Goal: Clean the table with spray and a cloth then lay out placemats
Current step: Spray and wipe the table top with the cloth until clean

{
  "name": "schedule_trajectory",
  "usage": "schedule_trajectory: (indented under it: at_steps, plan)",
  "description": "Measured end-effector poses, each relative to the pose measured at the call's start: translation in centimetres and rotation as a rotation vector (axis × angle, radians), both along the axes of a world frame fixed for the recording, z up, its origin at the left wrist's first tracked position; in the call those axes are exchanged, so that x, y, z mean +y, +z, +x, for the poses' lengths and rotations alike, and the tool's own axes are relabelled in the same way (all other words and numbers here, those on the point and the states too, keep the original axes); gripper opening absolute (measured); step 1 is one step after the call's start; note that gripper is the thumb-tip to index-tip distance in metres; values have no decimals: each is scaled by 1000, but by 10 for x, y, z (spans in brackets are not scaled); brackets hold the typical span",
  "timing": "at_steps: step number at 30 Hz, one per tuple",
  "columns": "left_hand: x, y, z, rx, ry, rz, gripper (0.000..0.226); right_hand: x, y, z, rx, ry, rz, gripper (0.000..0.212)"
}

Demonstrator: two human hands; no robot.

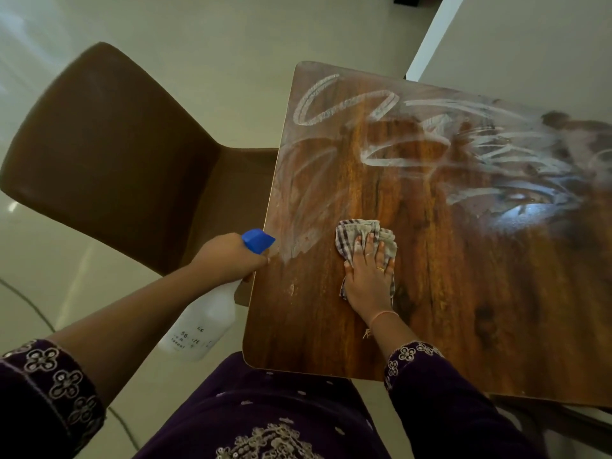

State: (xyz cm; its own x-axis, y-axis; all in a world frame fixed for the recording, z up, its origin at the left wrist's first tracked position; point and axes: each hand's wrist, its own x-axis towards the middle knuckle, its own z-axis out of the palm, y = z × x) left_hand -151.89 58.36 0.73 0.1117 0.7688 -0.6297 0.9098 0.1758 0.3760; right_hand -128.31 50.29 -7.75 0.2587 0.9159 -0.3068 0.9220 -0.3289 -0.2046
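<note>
A brown chair [109, 154] stands at the left, its seat tucked against the left edge of the worktop [447, 309]. The left hand [231, 256] is closed around the neck of the spray bottle [202, 326], holding it just outside that left edge, with the translucent body hanging down over the floor and the blue nozzle [257, 240] pointing toward the worktop. The right hand [367, 273] lies flat with fingers spread and presses the checked cloth [361, 235] onto the worktop, near the left edge and about halfway along it. The cloth is bunched under the palm and touches the surface. White streaks [414, 150] of cleaner cover the far left corner and run toward the right edge. The near part of the worktop shows bare wood grain. No placemats are in view. Judged step: wiping, with the far and right areas not yet cleared. Risks: the bottle sits close to the left edge, so a swing of the left arm could knock it against the wood or fire the trigger onto a wiped zone. The bunched cloth could slip out from under the flat palm on a long stroke. Cleaner left to dry may leave residue. Placemats laid on a damp surface could stick or trap moisture.
</note>
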Motion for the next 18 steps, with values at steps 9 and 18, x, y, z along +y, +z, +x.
schedule_trajectory:
  at_steps: [9,18]
  plan:
    - [11,-9,1,-66,-52,52,22,-5,-2,-11,-23,-27,5,56]
    - [8,-9,10,-28,-65,21,29,-5,-5,-10,-38,-18,-3,56]
